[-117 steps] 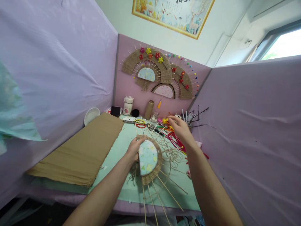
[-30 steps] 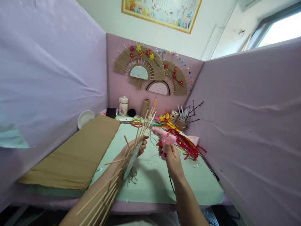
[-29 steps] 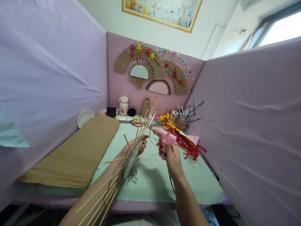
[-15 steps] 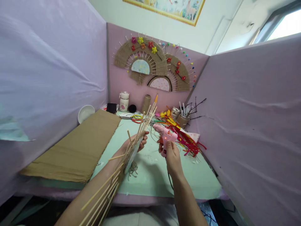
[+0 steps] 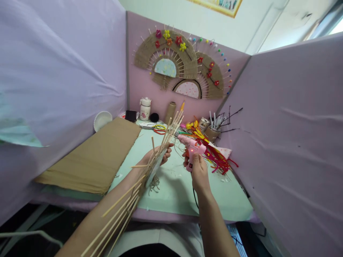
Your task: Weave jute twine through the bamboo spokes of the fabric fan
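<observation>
Left hand (image 5: 166, 155) has the fan (image 5: 155, 168) gripped kinda edge-on, running lower left to upper right. Right hand (image 5: 199, 172) clutches the glue gun (image 5: 192, 145), pointing left, slightly up.

A craft booth, by the look of it — woven fans (image 5: 191, 64) with bright flowers (image 5: 178, 40) decorate the pink partition (image 5: 136, 85), while a twine spool (image 5: 170, 112), scissors (image 5: 160, 132) and red pipe cleaners (image 5: 220, 162) crowd the mint-covered table (image 5: 177, 203).

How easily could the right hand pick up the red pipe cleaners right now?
Probably not easily: the right hand is closed around the pink glue gun. Otherwise the way seems free, with the red pipe cleaners close beyond that hand.
</observation>
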